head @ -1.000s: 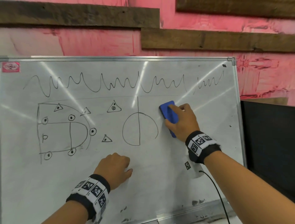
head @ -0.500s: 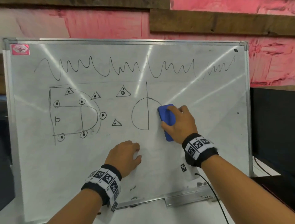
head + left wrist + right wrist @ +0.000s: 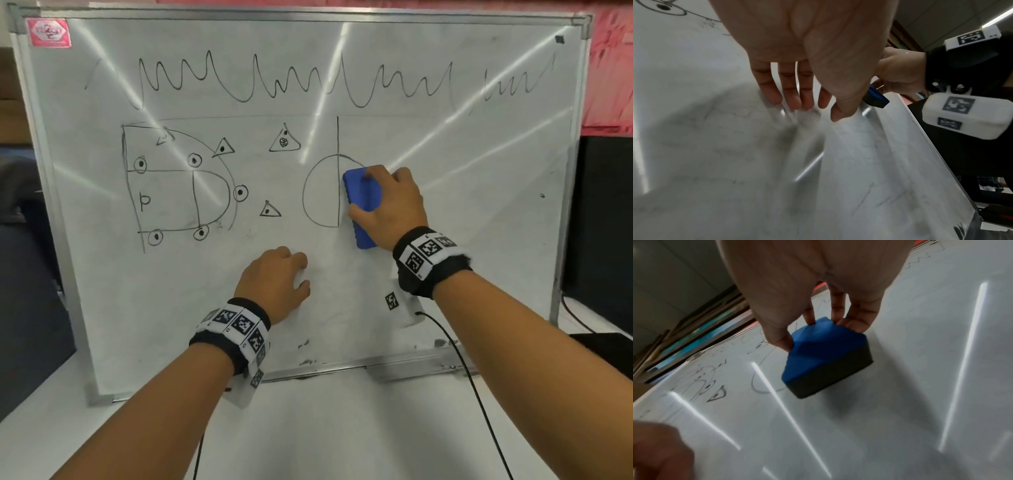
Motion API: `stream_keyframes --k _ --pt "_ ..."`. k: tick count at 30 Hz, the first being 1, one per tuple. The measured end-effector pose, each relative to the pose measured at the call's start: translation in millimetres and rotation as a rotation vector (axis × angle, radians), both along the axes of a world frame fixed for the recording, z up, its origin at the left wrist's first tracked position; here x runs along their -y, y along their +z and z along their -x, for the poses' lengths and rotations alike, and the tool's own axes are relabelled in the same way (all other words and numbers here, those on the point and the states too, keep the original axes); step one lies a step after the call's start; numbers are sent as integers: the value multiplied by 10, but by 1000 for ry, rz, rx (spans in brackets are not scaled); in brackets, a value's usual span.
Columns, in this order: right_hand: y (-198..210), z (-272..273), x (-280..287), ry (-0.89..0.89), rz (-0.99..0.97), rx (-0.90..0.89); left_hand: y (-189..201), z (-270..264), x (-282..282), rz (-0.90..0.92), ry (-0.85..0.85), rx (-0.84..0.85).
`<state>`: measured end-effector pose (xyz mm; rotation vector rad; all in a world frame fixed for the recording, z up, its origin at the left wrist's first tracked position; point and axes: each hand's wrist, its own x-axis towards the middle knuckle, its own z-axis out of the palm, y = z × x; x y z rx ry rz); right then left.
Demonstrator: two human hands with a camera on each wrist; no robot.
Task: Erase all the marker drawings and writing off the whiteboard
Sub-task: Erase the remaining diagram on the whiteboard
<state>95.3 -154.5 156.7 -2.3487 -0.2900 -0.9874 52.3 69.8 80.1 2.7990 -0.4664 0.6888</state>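
Right hand (image 3: 394, 205) is gripping the blue eraser (image 3: 363, 205), thumb and fingers curled round it, pressing it against the whiteboard (image 3: 479, 240) beside the half-circle drawing (image 3: 318, 192). Left hand (image 3: 274, 284) is resting open, fingertips (image 3: 795, 102) touching the board's lower middle.

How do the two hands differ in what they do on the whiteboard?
The right hand grips the blue foam eraser, while the left hand holds nothing. The right hand is higher, beside the half circle drawing; the left hand's fingertips rest on bare board lower down. Both wear tagged wristbands.
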Motion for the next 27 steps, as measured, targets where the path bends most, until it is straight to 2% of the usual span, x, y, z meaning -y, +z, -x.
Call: stream_keyframes --k 6,12,14,19,21,27 --pt "-466 114 -123 85 137 -77 -121 36 -162 102 38 21" --pt "75 -23 -186 3 6 25 -358 135 -136 141 69 103" --pt "94 -19 -209 -3 3 19 -399 137 -150 134 104 154" --pt "-616 209 -292 78 119 -83 -487 139 -182 35 235 196" --pt "-747 257 -325 79 103 -84 -539 149 -197 -12 279 184" --pt "-449 140 -388 57 -17 2 -664 200 -354 -13 311 188"
